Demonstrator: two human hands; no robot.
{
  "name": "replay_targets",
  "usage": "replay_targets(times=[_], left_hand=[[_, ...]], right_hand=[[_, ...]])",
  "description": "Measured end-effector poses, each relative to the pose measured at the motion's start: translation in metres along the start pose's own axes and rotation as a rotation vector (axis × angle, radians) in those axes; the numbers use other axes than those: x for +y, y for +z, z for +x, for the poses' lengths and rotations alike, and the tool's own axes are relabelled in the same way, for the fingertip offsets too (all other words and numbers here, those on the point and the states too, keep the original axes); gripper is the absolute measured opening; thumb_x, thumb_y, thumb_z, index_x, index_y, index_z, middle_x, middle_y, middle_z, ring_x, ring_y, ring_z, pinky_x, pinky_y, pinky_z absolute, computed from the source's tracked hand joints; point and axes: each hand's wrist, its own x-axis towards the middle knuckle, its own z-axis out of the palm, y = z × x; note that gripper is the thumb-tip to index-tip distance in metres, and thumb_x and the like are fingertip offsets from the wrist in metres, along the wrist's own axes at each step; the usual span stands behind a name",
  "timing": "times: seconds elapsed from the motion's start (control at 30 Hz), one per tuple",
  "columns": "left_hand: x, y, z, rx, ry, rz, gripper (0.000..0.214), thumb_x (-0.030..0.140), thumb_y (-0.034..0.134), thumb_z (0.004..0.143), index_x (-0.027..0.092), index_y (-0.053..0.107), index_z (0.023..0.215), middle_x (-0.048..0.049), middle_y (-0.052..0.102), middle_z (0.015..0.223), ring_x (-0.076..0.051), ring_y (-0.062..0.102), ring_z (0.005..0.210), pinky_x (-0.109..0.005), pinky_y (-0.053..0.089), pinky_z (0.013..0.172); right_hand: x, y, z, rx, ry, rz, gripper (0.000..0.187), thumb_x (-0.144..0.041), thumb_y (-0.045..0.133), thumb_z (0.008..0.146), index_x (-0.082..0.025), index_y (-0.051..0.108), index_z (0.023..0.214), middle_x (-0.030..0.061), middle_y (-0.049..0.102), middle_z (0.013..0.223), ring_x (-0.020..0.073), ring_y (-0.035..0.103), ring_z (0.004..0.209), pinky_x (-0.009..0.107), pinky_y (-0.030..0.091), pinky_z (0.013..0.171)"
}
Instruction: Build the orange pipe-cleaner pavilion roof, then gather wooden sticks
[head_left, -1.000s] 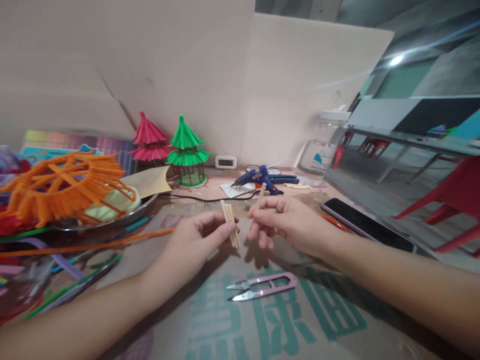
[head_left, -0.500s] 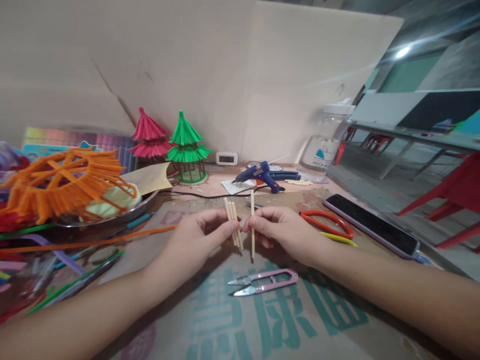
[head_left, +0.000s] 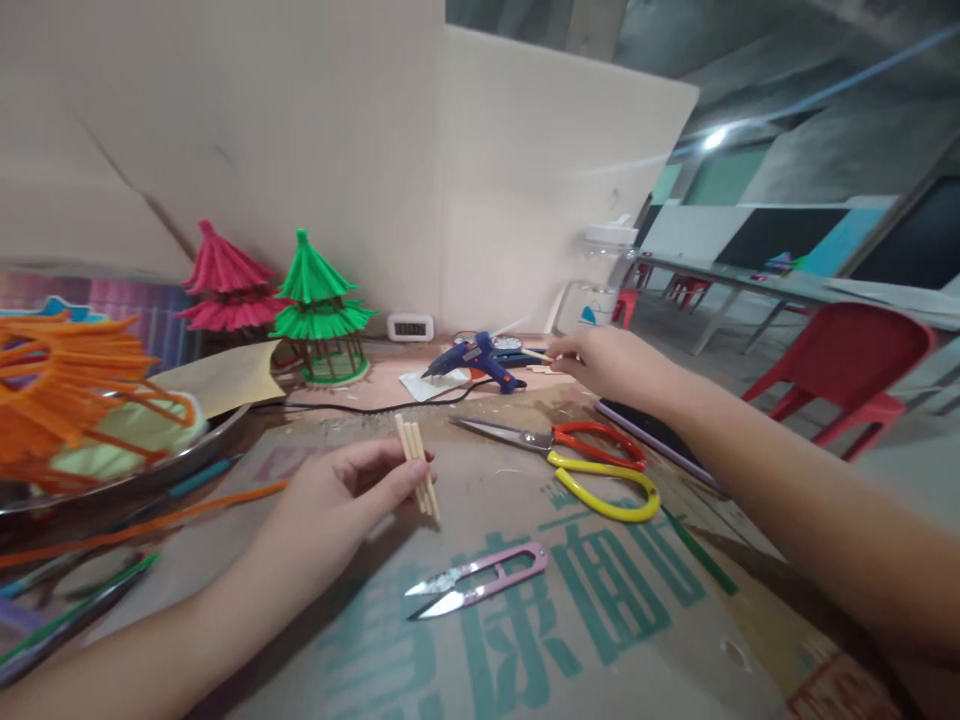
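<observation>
My left hand (head_left: 367, 485) is closed on several short wooden sticks (head_left: 417, 468), which stand out above and below the thumb in a small bundle. At the back right, my right hand (head_left: 600, 362) reaches out and pinches one wooden stick (head_left: 535, 354) by its end. Beneath that hand lie a few more short sticks (head_left: 541, 369) on the table. The blue glue gun (head_left: 474, 358) rests just left of them. Pink thread snips (head_left: 487, 578) lie with blades apart on the cardboard (head_left: 360, 610) in front of me.
Scissors with red and yellow handles (head_left: 604, 495) lie at centre right, near a phone (head_left: 660, 440) partly under my right arm. Green (head_left: 319, 285) and pink (head_left: 225, 280) tower models, a small clock (head_left: 411, 327) and a bottle (head_left: 592, 275) stand behind. An orange model (head_left: 75, 370) is left.
My right hand has moved from beside my left hand to the back right, carrying one stick. My left hand keeps its bundle. The view has swung right, and the whole scissors now show.
</observation>
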Motion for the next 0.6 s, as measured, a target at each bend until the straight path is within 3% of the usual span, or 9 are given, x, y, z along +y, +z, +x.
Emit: replay_targets(times=[0.03, 0.13, 0.23, 0.33, 0.6], left_hand=[[0.000, 0.000, 0.000, 0.000, 0.003, 0.008, 0.038, 0.057, 0.070, 0.086, 0.020, 0.078, 0.086, -0.0056, 0.081, 0.079, -0.022, 0.075, 0.073, -0.027, 0.056, 0.066], [0.000, 0.000, 0.002, 0.007, -0.006, 0.024, 0.040, 0.060, 0.069, 0.084, 0.020, 0.079, 0.084, -0.0060, 0.081, 0.077, -0.023, 0.075, 0.072, -0.027, 0.056, 0.065], [0.000, -0.001, 0.004, 0.019, -0.024, 0.027, 0.042, 0.061, 0.070, 0.082, 0.021, 0.079, 0.083, -0.0063, 0.082, 0.076, -0.024, 0.075, 0.072, -0.027, 0.056, 0.065], [0.001, 0.000, 0.005, 0.040, -0.028, 0.010, 0.041, 0.061, 0.072, 0.079, 0.021, 0.079, 0.081, -0.0061, 0.081, 0.075, -0.023, 0.074, 0.068, -0.026, 0.055, 0.064], [0.009, 0.001, 0.004, 0.031, -0.051, 0.023, 0.040, 0.061, 0.072, 0.076, 0.022, 0.080, 0.078, -0.0061, 0.081, 0.074, -0.024, 0.074, 0.069, -0.028, 0.057, 0.064]], right_hand=[[0.012, 0.003, 0.004, -0.114, 0.046, -0.108, 0.027, -0.023, 0.059, 0.100, -0.022, 0.083, 0.109, 0.0115, 0.082, 0.111, 0.0269, 0.074, 0.101, 0.029, 0.046, 0.076], [0.037, 0.018, 0.015, -0.235, 0.057, -0.153, 0.018, -0.030, 0.071, 0.094, -0.024, 0.086, 0.101, 0.0092, 0.084, 0.101, 0.0260, 0.076, 0.093, 0.027, 0.046, 0.069], [0.050, 0.029, 0.028, -0.199, 0.066, -0.162, 0.028, -0.034, 0.061, 0.101, -0.025, 0.085, 0.113, 0.0084, 0.084, 0.110, 0.0245, 0.076, 0.100, 0.026, 0.049, 0.074], [0.057, 0.037, 0.043, -0.145, 0.083, -0.198, 0.034, -0.025, 0.054, 0.103, -0.021, 0.081, 0.124, 0.0129, 0.081, 0.122, 0.0268, 0.074, 0.112, 0.028, 0.051, 0.085], [0.061, 0.060, 0.062, -0.180, -0.013, -0.208, 0.030, -0.027, 0.061, 0.099, -0.016, 0.084, 0.114, 0.0205, 0.081, 0.118, 0.0325, 0.076, 0.113, 0.034, 0.053, 0.092]])
